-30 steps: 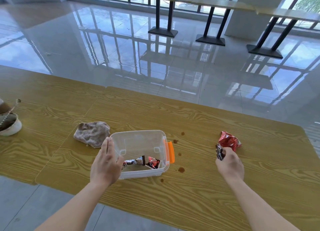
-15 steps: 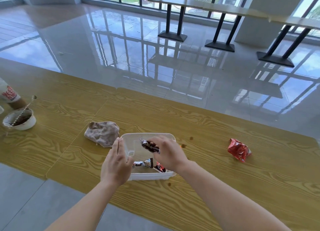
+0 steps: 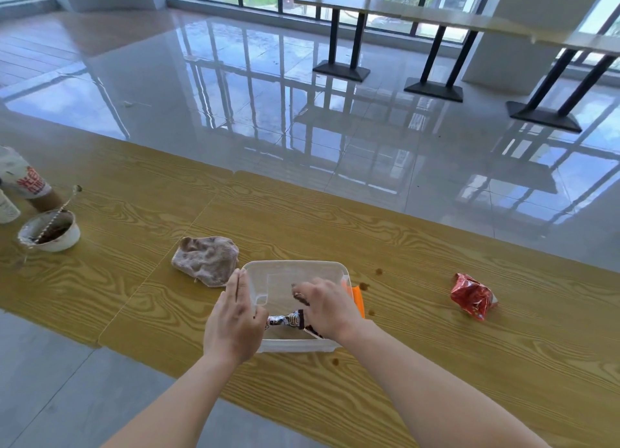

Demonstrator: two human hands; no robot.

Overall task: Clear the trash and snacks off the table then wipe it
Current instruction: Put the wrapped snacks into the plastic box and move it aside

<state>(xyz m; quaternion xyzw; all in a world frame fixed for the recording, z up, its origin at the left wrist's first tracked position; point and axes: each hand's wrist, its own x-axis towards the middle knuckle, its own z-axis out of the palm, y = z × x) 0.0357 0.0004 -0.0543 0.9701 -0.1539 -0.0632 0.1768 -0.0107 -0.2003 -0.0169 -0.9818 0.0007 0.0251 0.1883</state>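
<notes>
A clear plastic box (image 3: 295, 270) with an orange latch (image 3: 358, 300) stands near the front edge of the wooden table (image 3: 436, 330). My left hand (image 3: 233, 323) rests flat against the box's left wall, fingers straight. Inside the box, low down, my right hand (image 3: 327, 308) pinches a dark snack wrapper (image 3: 301, 299). Another wrapped snack (image 3: 287, 320) lies on the box floor. To the right on the table sits a crumpled red snack bag (image 3: 471, 295). A brownish cloth (image 3: 206, 259) lies left of the box. Small brown spill drops (image 3: 378, 271) dot the wood around it.
At the table's left end stand a white bowl (image 3: 50, 234) with a spoon in it and a paper cup (image 3: 28, 186). Behind the table lies glossy tiled floor, with black-legged tables (image 3: 436, 18) by the windows.
My right hand picked up the dark wrapper beside the red bag, carried it left and lowered it into the box. The left hand stayed on the box. The view shifted left.
</notes>
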